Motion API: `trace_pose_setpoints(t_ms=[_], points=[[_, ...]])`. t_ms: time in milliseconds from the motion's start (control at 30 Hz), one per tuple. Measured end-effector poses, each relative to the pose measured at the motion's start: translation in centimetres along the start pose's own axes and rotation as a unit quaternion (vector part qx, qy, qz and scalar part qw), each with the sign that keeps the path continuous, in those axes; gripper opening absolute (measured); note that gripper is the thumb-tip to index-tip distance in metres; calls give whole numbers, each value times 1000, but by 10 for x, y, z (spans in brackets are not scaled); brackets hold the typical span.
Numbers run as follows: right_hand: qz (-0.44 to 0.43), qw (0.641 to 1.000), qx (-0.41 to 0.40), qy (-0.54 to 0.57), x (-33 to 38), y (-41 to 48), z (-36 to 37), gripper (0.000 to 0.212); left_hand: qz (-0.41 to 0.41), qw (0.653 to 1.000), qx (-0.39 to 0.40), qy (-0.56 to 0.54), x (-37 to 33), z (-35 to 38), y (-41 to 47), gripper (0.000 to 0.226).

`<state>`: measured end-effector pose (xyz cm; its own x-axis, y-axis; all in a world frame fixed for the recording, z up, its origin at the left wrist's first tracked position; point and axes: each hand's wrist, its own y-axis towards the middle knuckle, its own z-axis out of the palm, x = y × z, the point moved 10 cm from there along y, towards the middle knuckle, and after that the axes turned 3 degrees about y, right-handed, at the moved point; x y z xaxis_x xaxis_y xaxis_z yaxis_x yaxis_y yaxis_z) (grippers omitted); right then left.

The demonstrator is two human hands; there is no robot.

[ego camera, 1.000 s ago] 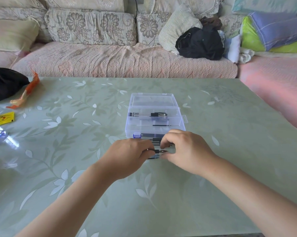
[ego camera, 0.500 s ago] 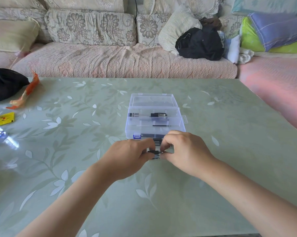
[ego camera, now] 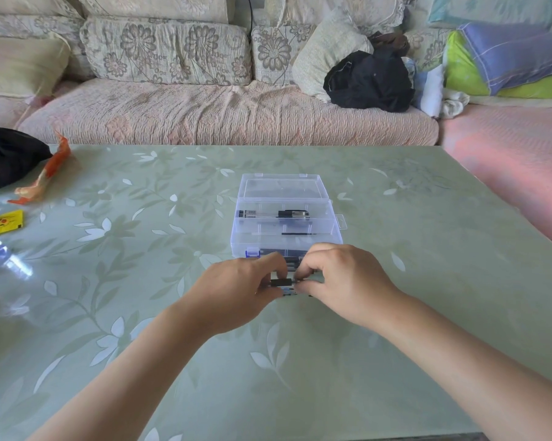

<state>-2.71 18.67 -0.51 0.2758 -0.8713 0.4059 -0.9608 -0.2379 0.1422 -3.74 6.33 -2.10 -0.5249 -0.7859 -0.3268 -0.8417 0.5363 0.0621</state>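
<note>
My left fingers [ego camera: 273, 262] and right fingers [ego camera: 314, 254] are curled in, pinching a short black piece [ego camera: 281, 282] from either end. My left hand [ego camera: 236, 291] and right hand [ego camera: 341, 281] nearly meet over it. The piece is just above the counter [ego camera: 395, 313], right before the clear box [ego camera: 287, 240]. The box lid lies open toward the sofa [ego camera: 204, 113], and a pen [ego camera: 287, 213] rests in a rear compartment. The counter wears a pale green leaf print. At far left I see a black bag [ego camera: 4, 157], an orange wrapper [ego camera: 45, 173] and a yellow card [ego camera: 4, 221]. The floral sofa carries a black bundle [ego camera: 370, 81] and cushions.
</note>
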Motion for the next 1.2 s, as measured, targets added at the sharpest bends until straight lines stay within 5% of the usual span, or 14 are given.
trace_pose_setpoints(t_ms=[833,1200], points=[[-55,997,-60,7,9,2,-7,5,-31,999,-19,-5,11,-6,3,20],[28,998,-42,-30,-30,9,-20,9,-139,989,44,9,85,-28,-5,9]])
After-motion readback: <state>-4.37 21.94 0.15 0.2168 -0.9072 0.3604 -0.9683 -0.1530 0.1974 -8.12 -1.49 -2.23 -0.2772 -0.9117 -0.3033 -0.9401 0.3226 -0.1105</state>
